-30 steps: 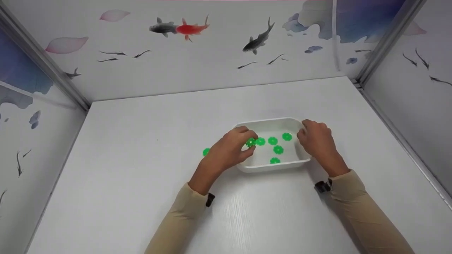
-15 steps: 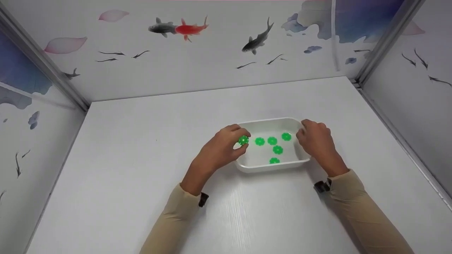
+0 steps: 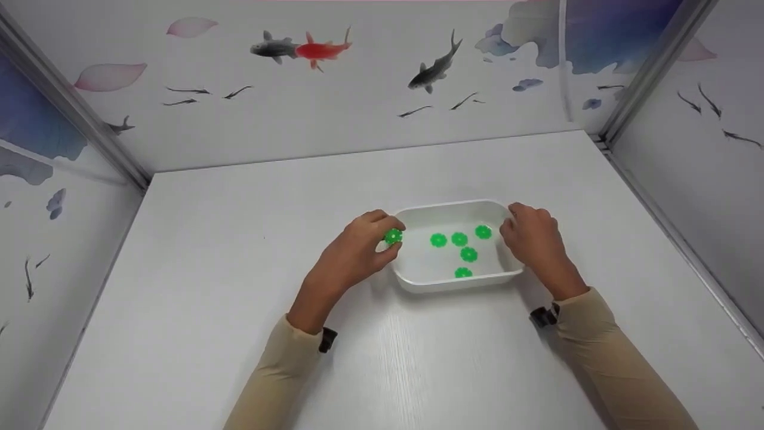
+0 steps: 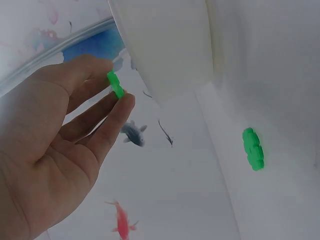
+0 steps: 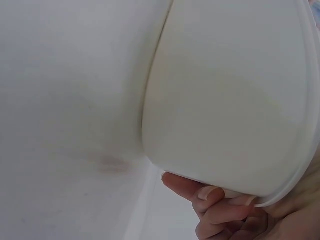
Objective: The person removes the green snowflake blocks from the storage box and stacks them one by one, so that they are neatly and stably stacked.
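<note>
Between thumb and fingertips, my left hand [image 3: 352, 251] pinches a green flower-shaped disc [image 3: 393, 236] at the left rim of a white tray [image 3: 421, 263]. The left wrist view shows this held disc [image 4: 115, 85] edge-on, raised off the table. Several matching green discs [image 3: 459, 239] lie flat inside the tray. Another green disc [image 4: 253, 149] is on the table below my left hand, which hides it in the head view. My right hand [image 3: 537, 236] grips the tray's right end, fingers [image 5: 182, 186] against its outer side in the right wrist view.
The white table [image 3: 239, 251] runs back to a panel [image 3: 370, 101] painted with fish. Side panels [image 3: 710, 179] with metal corner posts [image 3: 650, 77] close off both sides.
My left hand has moved left with the pinched disc, from over the tray's inside to its left rim. The table disc is now covered in the head view. My right hand stays put.
</note>
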Demonstrator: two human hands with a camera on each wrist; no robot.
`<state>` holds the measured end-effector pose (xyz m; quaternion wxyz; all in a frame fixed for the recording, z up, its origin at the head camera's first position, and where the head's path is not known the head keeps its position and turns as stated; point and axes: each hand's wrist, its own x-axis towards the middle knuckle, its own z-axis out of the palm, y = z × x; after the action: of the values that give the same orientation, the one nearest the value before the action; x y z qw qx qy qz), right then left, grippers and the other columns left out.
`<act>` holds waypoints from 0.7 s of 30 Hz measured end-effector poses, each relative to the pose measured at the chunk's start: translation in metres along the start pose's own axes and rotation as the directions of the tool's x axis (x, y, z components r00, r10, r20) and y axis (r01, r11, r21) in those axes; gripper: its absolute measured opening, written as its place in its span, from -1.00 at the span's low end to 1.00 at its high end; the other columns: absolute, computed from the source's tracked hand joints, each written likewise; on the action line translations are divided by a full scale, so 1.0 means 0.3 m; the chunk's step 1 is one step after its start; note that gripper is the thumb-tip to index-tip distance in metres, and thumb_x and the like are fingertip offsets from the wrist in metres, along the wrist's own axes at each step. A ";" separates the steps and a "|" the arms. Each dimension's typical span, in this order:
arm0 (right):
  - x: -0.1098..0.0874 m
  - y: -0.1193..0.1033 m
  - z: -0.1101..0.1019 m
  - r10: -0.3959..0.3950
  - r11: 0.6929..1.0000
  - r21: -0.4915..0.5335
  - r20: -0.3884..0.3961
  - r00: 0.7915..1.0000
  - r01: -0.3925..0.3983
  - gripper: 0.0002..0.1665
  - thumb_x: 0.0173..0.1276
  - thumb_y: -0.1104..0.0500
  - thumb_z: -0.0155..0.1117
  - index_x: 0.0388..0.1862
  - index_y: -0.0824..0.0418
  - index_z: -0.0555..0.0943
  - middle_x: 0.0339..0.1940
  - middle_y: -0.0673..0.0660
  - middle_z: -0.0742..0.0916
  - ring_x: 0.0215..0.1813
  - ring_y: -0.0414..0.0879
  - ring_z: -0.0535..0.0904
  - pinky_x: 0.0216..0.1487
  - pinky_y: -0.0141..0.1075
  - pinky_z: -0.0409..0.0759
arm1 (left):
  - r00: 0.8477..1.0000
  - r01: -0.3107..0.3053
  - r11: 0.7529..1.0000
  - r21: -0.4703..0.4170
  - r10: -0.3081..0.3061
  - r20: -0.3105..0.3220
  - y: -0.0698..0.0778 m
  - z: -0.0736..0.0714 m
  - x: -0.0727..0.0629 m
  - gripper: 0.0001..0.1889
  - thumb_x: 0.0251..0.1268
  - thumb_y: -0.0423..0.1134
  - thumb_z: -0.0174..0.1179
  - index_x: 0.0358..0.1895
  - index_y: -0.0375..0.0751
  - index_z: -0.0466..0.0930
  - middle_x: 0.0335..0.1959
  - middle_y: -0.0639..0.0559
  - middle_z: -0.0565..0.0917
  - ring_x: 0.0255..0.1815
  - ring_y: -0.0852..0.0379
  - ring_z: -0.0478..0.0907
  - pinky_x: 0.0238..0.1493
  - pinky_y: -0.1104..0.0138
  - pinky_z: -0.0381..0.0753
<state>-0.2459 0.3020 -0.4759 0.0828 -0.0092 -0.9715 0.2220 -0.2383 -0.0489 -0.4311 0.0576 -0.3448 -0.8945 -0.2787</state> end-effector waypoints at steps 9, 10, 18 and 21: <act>-0.002 0.004 -0.003 0.020 1.000 0.007 0.012 1.000 -0.020 -0.64 0.61 0.23 0.12 0.17 0.46 0.66 -0.12 0.44 0.81 -0.23 0.15 0.60 -0.18 0.03 0.65 | 1.000 0.021 0.999 -0.025 -0.022 -0.019 -0.050 -0.027 -0.040 -0.71 0.43 -0.35 0.43 0.15 -0.20 0.75 0.07 -0.08 0.78 0.05 0.03 0.75 0.13 0.27 0.80; -0.003 0.002 -0.003 0.024 1.000 0.007 0.016 1.000 -0.024 -0.62 0.61 0.23 0.13 0.20 0.47 0.65 -0.09 0.45 0.81 -0.21 0.17 0.60 -0.15 0.06 0.67 | 0.999 0.023 0.999 -0.024 -0.024 -0.021 -0.054 -0.029 -0.044 -0.71 0.42 -0.35 0.43 0.15 -0.20 0.75 0.07 -0.07 0.78 0.05 0.04 0.75 0.13 0.27 0.80; -0.004 -0.005 0.004 0.017 1.000 0.004 0.006 1.000 -0.017 -0.62 0.61 0.23 0.13 0.20 0.47 0.65 -0.08 0.46 0.81 -0.23 0.15 0.60 -0.18 0.02 0.67 | 0.998 0.054 0.999 -0.003 -0.054 -0.020 -0.082 -0.046 -0.080 -0.70 0.40 -0.36 0.45 0.16 -0.19 0.75 0.07 -0.07 0.78 0.04 0.03 0.76 0.10 0.26 0.81; -0.005 -0.003 0.003 0.001 1.000 0.007 -0.007 1.000 -0.001 -0.64 0.59 0.24 0.11 0.13 0.47 0.66 -0.23 0.40 0.79 -0.30 0.10 0.56 -0.29 -0.07 0.58 | 0.998 0.063 0.998 0.004 -0.063 -0.016 -0.101 -0.045 -0.091 -0.70 0.41 -0.35 0.44 0.15 -0.17 0.74 0.05 -0.08 0.78 0.03 0.01 0.75 0.09 0.24 0.81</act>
<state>-0.2446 0.3007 -0.4765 0.0863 -0.0101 -0.9704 0.2253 -0.2385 -0.0905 -0.4418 0.0565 -0.3140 -0.9051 -0.2810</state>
